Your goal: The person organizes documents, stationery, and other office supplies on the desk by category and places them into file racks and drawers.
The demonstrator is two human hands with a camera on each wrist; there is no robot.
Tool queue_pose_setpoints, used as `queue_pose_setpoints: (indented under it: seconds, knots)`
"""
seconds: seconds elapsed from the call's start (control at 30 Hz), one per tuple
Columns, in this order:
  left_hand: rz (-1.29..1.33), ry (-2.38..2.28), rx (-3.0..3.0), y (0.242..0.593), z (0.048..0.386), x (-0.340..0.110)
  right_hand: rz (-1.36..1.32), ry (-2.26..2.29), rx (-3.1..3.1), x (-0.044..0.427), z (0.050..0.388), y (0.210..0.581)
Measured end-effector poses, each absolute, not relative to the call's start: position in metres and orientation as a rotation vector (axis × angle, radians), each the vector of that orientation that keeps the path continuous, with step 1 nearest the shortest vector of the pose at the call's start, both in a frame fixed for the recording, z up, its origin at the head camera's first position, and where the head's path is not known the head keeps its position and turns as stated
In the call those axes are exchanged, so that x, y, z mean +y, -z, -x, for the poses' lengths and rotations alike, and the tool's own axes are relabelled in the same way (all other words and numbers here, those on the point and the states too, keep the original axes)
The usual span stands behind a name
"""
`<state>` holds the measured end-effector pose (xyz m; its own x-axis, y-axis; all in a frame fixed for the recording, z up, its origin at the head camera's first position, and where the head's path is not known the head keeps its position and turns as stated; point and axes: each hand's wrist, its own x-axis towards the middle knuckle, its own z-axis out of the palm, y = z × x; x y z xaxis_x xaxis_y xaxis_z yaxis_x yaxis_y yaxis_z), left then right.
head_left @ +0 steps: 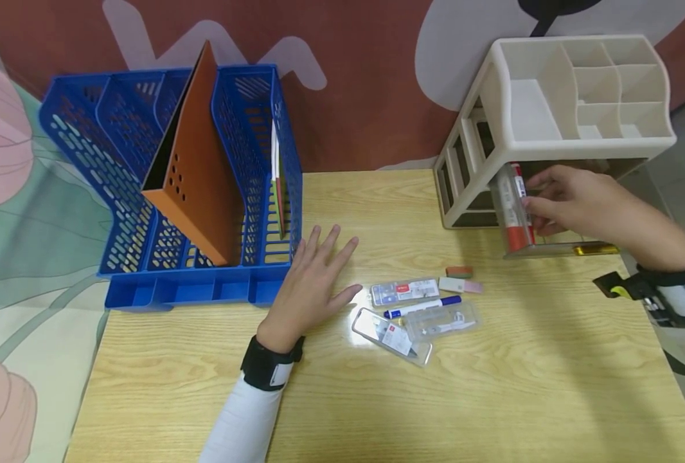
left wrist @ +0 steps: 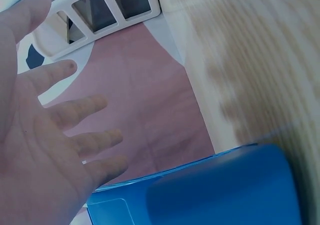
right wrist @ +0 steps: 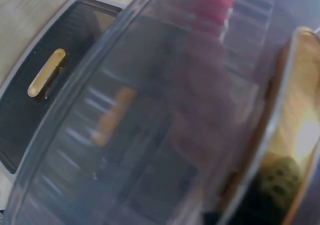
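My right hand (head_left: pixel 574 199) reaches into a pulled-out clear drawer (head_left: pixel 556 249) of the cream desk organizer (head_left: pixel 594 149). Its thumb and fingers are curled at a red marker (head_left: pixel 518 180) along the drawer's left side. Beside that marker lies another marker with a red end (head_left: pixel 515 236). In the right wrist view, the see-through drawer (right wrist: pixel 135 115) fills much of the picture and the hand's fingers are unclear. My left hand (head_left: pixel 313 283) is spread with nothing in it, near the front right corner of the blue file rack (head_left: pixel 204 286). The left wrist view shows its palm (left wrist: pixel 40 150).
Between the hands lie clear lead cases (head_left: pixel 405 291), a blue-capped marker (head_left: pixel 420 307), a clear box (head_left: pixel 443 321), a white-and-pink eraser (head_left: pixel 461 285) and a brown block (head_left: pixel 459 272). An orange folder (head_left: pixel 204 173) stands in the rack. Another closed drawer has a yellow handle (right wrist: pixel 46 72).
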<state>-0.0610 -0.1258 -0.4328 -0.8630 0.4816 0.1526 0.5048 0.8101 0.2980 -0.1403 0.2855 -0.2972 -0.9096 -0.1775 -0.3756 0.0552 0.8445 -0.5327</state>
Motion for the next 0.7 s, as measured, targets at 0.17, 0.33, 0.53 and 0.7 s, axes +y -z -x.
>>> queue_pose_setpoints:
  seconds: [0.17, 0.33, 0.53, 0.7]
  knots:
    - [0.799, 0.505, -2.917, 0.433, 0.061, -0.126, 0.172, 0.567, 2.829, 0.28, 0.126, 0.288]
    - [0.81, 0.496, -2.904, 0.433, 0.061, -0.125, 0.337, 0.432, 3.142, 0.267, 0.098, 0.275]
    - [0.82, 0.485, -2.895, 0.435, 0.061, -0.124, 0.489, 0.535, 3.321, 0.247, 0.071, 0.265]
    - [0.82, 0.486, -2.905, 0.436, 0.061, -0.123, 0.64, 0.605, 3.396, 0.237, 0.059, 0.265]
